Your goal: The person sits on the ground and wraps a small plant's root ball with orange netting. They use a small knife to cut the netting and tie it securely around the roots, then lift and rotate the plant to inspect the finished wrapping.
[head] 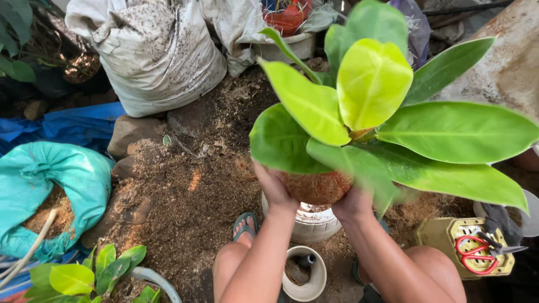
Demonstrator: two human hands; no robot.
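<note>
Nearest, a small white pot (304,273) stands between the knees. Above it the left hand (273,188) and right hand (352,205) are clamped around the plant's root ball (317,187), held over the white pot (310,221). Judging by this, lifting out is under way; setting it down calls for a steady grip. Farther back lies a soiled white sack (157,53).

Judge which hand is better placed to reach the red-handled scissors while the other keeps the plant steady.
Right, probably. The right hand grips the root ball on the side nearer the red-handled scissors, which lie on a yellow crate beyond the right knee. The left hand would have to cross over.
</note>
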